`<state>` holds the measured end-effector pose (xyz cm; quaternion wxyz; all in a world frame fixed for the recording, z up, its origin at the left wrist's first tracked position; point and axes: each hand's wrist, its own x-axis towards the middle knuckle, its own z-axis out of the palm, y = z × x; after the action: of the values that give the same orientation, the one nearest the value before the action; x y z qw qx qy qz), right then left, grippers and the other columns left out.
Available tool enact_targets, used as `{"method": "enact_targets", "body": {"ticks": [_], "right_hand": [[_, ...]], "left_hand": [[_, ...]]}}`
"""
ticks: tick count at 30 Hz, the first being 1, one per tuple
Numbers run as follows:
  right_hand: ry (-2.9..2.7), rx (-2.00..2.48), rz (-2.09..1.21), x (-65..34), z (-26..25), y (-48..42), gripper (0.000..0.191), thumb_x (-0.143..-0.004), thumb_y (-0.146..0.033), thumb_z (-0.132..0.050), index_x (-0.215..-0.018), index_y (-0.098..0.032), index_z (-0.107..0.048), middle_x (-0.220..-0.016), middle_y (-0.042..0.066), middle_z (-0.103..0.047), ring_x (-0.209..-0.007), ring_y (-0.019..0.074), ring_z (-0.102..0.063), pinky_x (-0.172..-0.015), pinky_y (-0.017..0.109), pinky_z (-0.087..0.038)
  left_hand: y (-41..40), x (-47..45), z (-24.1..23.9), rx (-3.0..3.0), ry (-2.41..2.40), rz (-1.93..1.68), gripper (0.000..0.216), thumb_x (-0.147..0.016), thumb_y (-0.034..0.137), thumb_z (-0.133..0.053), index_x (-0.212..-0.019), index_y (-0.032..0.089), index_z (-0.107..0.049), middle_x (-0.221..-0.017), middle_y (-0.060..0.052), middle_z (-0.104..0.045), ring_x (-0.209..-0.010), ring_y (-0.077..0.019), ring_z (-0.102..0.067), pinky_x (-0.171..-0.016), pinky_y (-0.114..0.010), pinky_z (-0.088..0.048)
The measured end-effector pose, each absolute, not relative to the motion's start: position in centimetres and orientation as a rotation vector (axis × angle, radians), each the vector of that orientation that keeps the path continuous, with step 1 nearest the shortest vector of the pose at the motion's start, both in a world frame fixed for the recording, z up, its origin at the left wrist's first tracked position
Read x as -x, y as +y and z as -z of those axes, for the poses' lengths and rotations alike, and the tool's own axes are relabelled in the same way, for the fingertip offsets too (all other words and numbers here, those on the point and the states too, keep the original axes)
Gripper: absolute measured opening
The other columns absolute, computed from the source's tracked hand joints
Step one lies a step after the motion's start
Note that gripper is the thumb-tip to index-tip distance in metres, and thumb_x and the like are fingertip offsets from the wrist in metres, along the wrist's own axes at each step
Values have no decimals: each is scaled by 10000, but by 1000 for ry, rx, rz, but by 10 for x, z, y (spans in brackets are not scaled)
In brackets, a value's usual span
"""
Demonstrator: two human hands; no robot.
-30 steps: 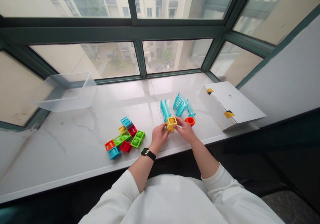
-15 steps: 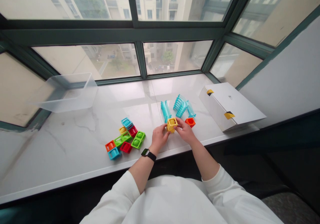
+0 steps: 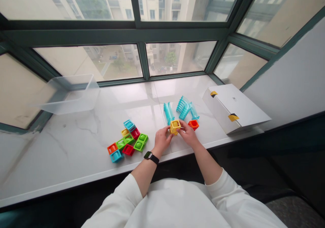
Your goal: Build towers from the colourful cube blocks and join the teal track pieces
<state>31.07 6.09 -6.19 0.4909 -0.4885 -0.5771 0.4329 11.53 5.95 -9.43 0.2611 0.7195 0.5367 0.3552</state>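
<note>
A yellow hollow cube block (image 3: 175, 126) is pinched between my left hand (image 3: 161, 140) and my right hand (image 3: 188, 134), just above the white marble sill (image 3: 76, 143). Both hands have their fingers closed on its sides. Right behind the block lie three ribbed turquoise track pieces (image 3: 180, 108). An orange cube block (image 3: 193, 124) sits beside my right hand. To the left of my left hand lies a cluster of several coloured cube blocks (image 3: 127, 140) in green, red, blue, yellow and orange.
A clear plastic bin (image 3: 68, 93) stands at the back left by the window. A white cardboard box (image 3: 235, 107) with yellow-black tape lies at the right end of the sill. A grey wall rises on the right.
Both hands and the yellow block stay almost in place; the block has only shifted slightly between the fingers.
</note>
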Motion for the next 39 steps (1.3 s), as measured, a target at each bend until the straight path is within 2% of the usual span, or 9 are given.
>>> {"method": "enact_targets", "body": {"ticks": [9, 17, 23, 27, 31, 36, 39], "right_hand": [[-1266, 1222, -1101, -305, 93, 52, 579, -864, -499, -813, -1366, -258, -654, -1378, 124, -714, -1272, 313, -705, -1059, 494, -621], [-1312, 1327, -955, -305, 110, 44, 436, -870, -479, -757, -1225, -233, -696, -1241, 123, -757, -1163, 299, -746, -1054, 492, -611], [-1269, 1368, -938, -303, 113, 41, 559, -764, -461, -816, -1244, -231, -646, -1257, 128, -741, -1178, 297, -732, -1044, 482, -614], [-1201, 1487, -838, -306, 110, 23, 352, -818, -440, -736, -1082, -224, -649, -1099, 111, -749, -975, 267, -738, -907, 455, -643], [-1195, 1535, -728, -306, 104, -1, 162, -896, -382, -637, -966, -237, -652, -930, 62, -718, -837, 240, -693, -821, 407, -617], [-1321, 1455, -714, -295, 96, -15, 95, -896, -327, -620, -890, -242, -664, -858, 42, -692, -786, 229, -666, -744, 357, -584], [-1373, 1405, -835, -281, 91, -16, 108, -897, -323, -615, -897, -240, -682, -828, 34, -708, -738, 218, -669, -705, 338, -570]], "left_hand": [[59, -115, 95, -1964, 1440, -965, 445, -912, 305, -787, -1340, 258, -677, -1251, -90, -779, -1142, -288, -716, -1043, -476, -530], [59, -116, 99, -1956, 1425, -971, 434, -898, 301, -802, -1314, 255, -688, -1231, -92, -782, -1126, -297, -719, -1035, -496, -545], [48, -105, 108, -1884, 1346, -1055, 663, -911, 370, -792, -1500, 234, -521, -1450, -154, -659, -1328, -308, -647, -1139, -513, -518], [16, -83, 100, -1928, 1329, -1093, 646, -980, 391, -710, -1546, 230, -446, -1497, -167, -610, -1414, -295, -585, -1207, -513, -467], [-14, -49, 72, -2004, 1392, -1163, 508, -1001, 382, -672, -1475, 270, -530, -1421, -136, -654, -1347, -300, -622, -1160, -504, -510], [1, 15, 29, -2041, 1716, -1351, 351, -1002, 363, -650, -1336, 263, -621, -1302, -110, -684, -1289, -310, -625, -1188, -521, -471], [31, 56, 20, -1974, 1976, -1277, 510, -952, 401, -693, -1414, 227, -563, -1384, -143, -629, -1356, -346, -570, -1218, -562, -432]]}}
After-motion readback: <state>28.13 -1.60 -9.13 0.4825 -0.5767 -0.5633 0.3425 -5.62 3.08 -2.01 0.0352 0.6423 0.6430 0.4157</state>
